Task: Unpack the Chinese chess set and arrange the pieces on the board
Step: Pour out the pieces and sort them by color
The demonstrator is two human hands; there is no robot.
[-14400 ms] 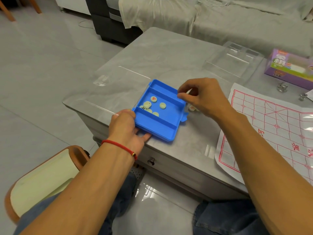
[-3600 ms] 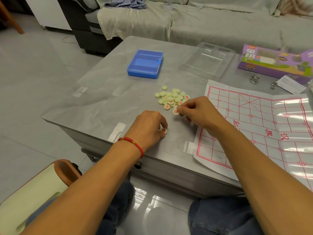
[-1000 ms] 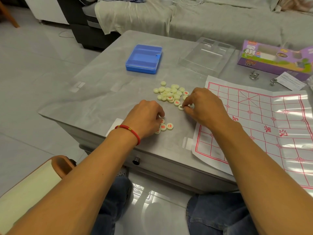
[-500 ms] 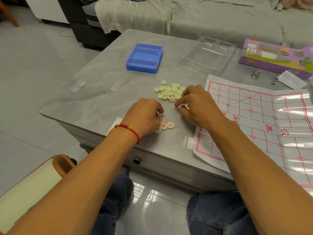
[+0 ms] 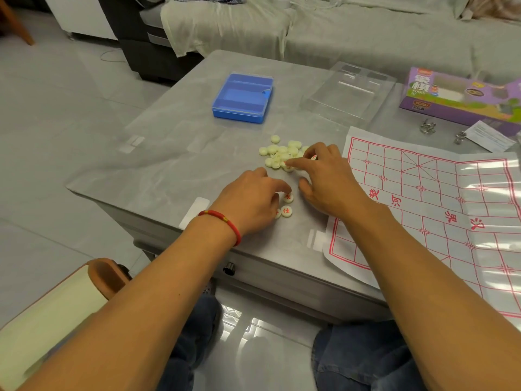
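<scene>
Reached further into the pile (image 5: pixel 282 155) since half a second ago

Right hand (image 5: pixel 324 179) pinching one piece (image 5: pixel 313 157); left hand (image 5: pixel 253 198) loosely curled beside sorted pieces (image 5: pixel 287 211); board (image 5: pixel 423 210) just right.

A draped sofa (image 5: pixel 366 26) stands behind the grey table (image 5: pixel 174 153).

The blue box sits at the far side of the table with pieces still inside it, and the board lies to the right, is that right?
Not quite: in the head view the blue box is empty. The pieces lie heaped on the table. The board does lie to the right.
</scene>
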